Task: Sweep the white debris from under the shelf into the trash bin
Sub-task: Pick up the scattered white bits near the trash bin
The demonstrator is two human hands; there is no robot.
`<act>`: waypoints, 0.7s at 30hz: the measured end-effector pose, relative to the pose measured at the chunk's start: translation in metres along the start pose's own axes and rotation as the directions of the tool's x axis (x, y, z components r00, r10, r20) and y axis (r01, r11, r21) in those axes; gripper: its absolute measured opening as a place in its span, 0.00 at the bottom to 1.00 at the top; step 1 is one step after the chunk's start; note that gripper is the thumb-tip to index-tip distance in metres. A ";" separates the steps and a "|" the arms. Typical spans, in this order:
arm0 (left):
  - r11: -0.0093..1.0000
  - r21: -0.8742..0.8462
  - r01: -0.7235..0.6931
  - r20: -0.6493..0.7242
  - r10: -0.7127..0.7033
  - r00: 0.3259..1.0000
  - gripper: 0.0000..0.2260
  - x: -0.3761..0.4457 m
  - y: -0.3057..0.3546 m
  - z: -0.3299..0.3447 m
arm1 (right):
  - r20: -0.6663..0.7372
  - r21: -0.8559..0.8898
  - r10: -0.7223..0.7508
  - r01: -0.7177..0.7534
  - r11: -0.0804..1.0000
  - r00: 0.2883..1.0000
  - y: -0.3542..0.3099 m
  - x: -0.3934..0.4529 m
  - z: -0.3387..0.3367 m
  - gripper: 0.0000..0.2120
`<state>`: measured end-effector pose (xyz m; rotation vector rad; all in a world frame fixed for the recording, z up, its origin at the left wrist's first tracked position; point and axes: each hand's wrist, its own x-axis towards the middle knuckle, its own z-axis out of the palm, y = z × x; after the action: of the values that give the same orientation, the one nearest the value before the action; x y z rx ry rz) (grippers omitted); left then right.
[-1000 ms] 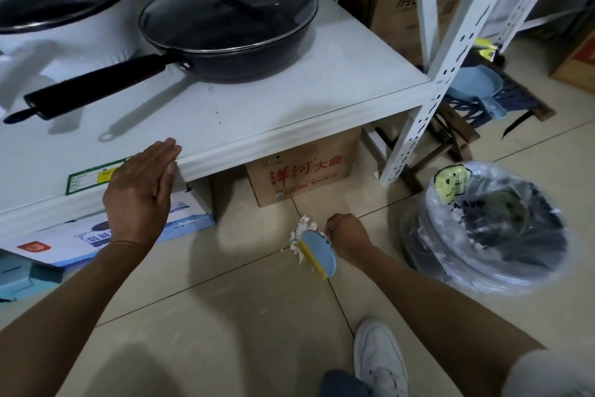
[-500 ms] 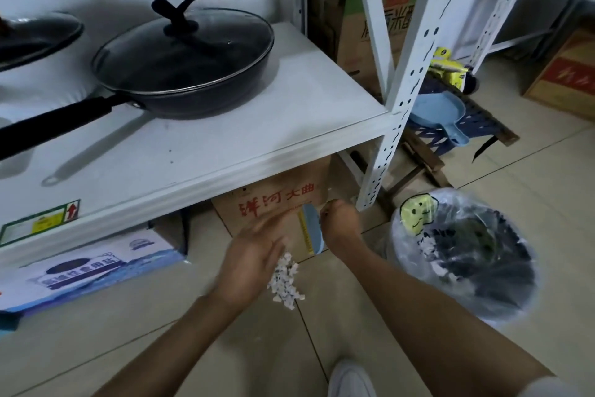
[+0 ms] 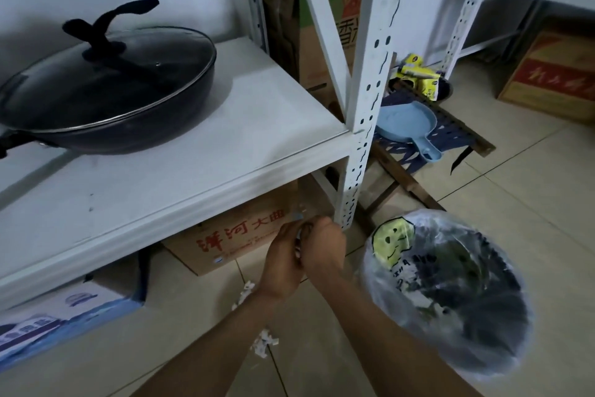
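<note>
My right hand (image 3: pixel 323 245) and my left hand (image 3: pixel 283 263) are pressed together low in front of the shelf (image 3: pixel 193 171). Both close around a small blue brush (image 3: pixel 297 217), of which only a sliver shows above the fingers. White debris (image 3: pixel 246 292) lies on the tiled floor beside my left wrist, with a second clump of debris (image 3: pixel 264 343) nearer to me, partly hidden by my left forearm. The trash bin (image 3: pixel 483 229), lined with a clear bag bearing a yellow smiley, stands on the floor just right of my hands.
A lidded black pan (image 3: pixel 106 90) sits on the shelf. Under it are a cardboard box (image 3: pixel 238 239) with red characters and a blue-white box (image 3: pixel 64 309). The shelf post (image 3: pixel 363 139) rises behind my hands. A blue dustpan (image 3: pixel 405 126) rests on a low stool.
My left hand left the shelf edge and came to the brush. Both hands rose toward the box. The debris dropped off the brush and now lies on the floor.
</note>
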<state>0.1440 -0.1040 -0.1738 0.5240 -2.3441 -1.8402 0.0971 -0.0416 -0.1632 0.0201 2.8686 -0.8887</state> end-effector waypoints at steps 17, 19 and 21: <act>0.859 0.381 -0.343 0.144 0.312 0.939 0.12 0.030 -0.062 -0.010 | 0.014 0.055 0.061 -0.062 0.997 0.998 0.010 -0.001 0.025 0.11; 0.806 0.460 -0.373 0.154 0.341 0.927 0.17 0.034 -0.062 -0.008 | -0.057 0.076 0.016 -0.012 0.997 0.998 0.011 0.004 0.016 0.10; 0.808 0.461 -0.366 0.150 0.336 0.930 0.18 0.039 -0.059 -0.005 | -0.205 0.150 0.010 0.021 0.988 0.979 0.009 0.013 0.002 0.10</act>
<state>0.1209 -0.1335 -0.2342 0.0515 -2.7175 -1.1209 0.0854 -0.0358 -0.1716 0.1267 2.9804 -1.1683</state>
